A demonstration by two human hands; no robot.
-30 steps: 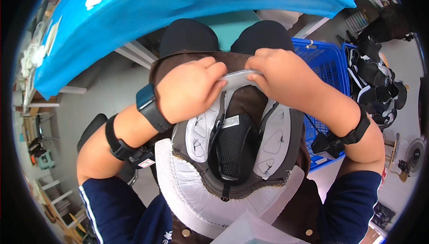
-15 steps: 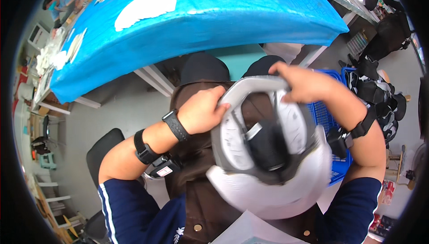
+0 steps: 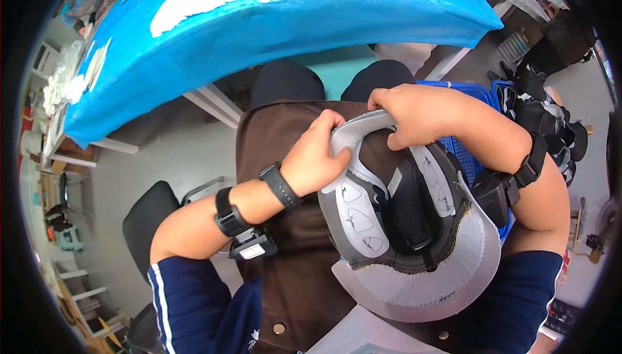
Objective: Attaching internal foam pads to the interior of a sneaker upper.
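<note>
A padded, ring-shaped piece that looks like a helmet liner lies over my lap, its opening facing up. It is grey and white, with stitched side pads, a wide pale stitched flap at the near side and black mesh inside. My left hand grips the far rim on its left, thumb on the inner side. A little to the right, my right hand pinches the same rim between thumb and fingers. The rim bends up between the two hands. A brown apron lies beneath the piece.
Ahead stands a table under a blue sheet, bearing white flat pieces. Blue baskets stand at my right, near a heap of black and white pieces. A black chair is at left. Another person sits far left.
The liner has shifted slightly nearer and to the right, its flap now sharp rather than blurred. My left hand has moved right, my right hand slightly left, both still on the rim.
</note>
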